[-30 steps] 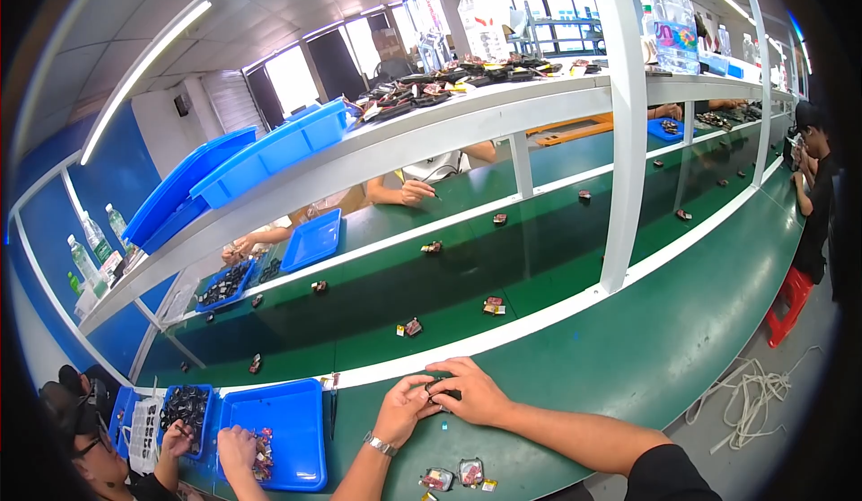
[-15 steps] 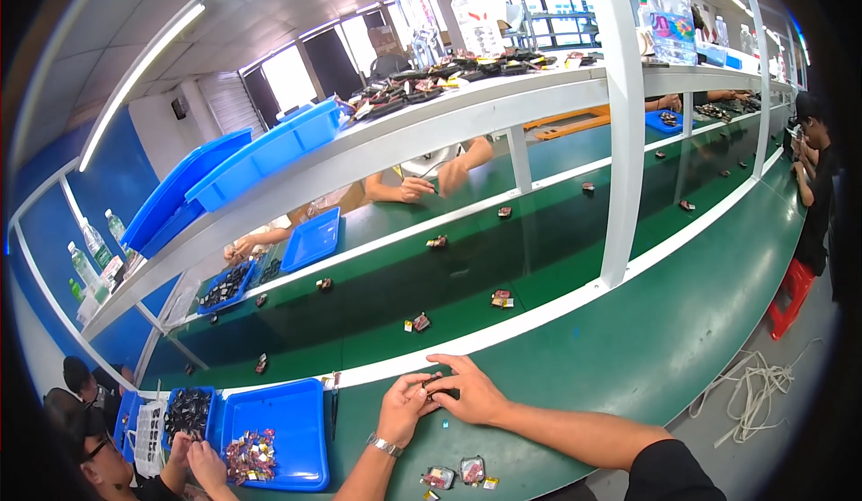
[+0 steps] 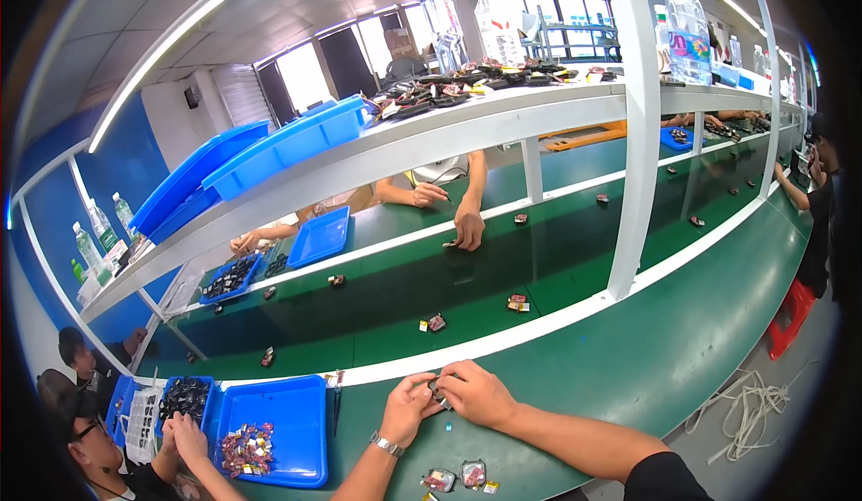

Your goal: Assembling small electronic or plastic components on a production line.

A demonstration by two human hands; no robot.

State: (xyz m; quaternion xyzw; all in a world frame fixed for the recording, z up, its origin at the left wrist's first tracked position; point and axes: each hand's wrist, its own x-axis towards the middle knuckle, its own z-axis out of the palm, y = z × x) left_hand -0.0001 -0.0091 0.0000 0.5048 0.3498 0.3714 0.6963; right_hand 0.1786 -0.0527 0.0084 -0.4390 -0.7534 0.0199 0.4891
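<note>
Both hands, left hand and right hand, pinch 1 small dark part mid-assembly, 2 finished-looking pieces sit near the bench edge, plenty more in the blue tray.

bright, even light falls from ceiling tube lights and glaring windows; fisheye bends straight edges, the rim goes black, distant items soften.

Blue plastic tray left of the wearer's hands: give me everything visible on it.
The shallow blue plastic tray is rectangular with a raised rim and looks glossy. It lies flat on the green worktop, beside a smaller blue tray of dark parts. A heap of small red and silver parts fills its near left corner, where a neighbour's hands reach in.
</note>
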